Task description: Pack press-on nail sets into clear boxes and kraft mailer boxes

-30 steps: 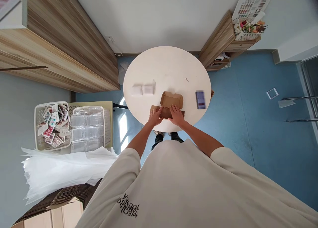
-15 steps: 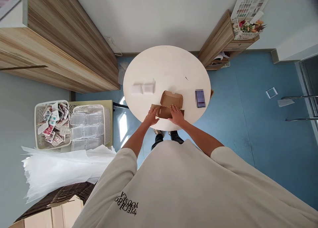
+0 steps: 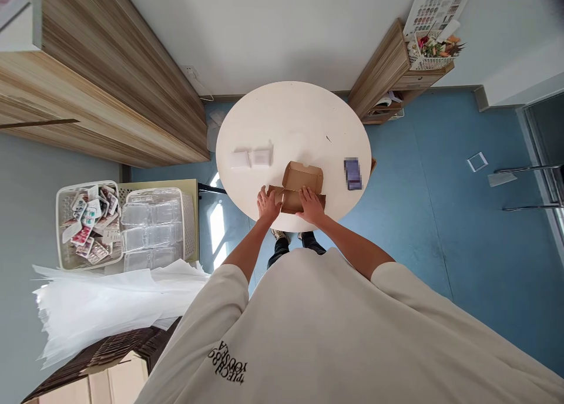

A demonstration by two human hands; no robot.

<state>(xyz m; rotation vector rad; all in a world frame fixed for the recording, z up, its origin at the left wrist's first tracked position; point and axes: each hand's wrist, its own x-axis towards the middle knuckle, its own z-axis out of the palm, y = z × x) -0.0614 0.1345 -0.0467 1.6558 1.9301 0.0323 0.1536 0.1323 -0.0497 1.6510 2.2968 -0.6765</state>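
A brown cardboard box [image 3: 291, 202] lies at the near side of the round white table, its lid [image 3: 302, 177] standing open away from me. My left hand [image 3: 268, 205] grips the left end of the box, around a side flap. My right hand [image 3: 311, 205] holds the right part, fingers over the wall and thumb toward me. The inside of the box is partly hidden by my hands. Beyond it to the left lie two small white packets [image 3: 261, 157]. A phone-like purple item [image 3: 353, 174], blurred, rests to the right.
Left of the table [image 3: 291, 107], a white basket [image 3: 59, 228] holds carded packs, and another basket [image 3: 189, 225] holds clear plastic boxes. White sheets [image 3: 118, 298] and stacked flat cardboard [image 3: 117, 380] are nearer me. Wooden cabinets [image 3: 132, 93] stand on the left.
My left hand has shifted slightly left and up over the box's left flap, its fingers more spread. My right hand stays on the box. The view has moved slightly.
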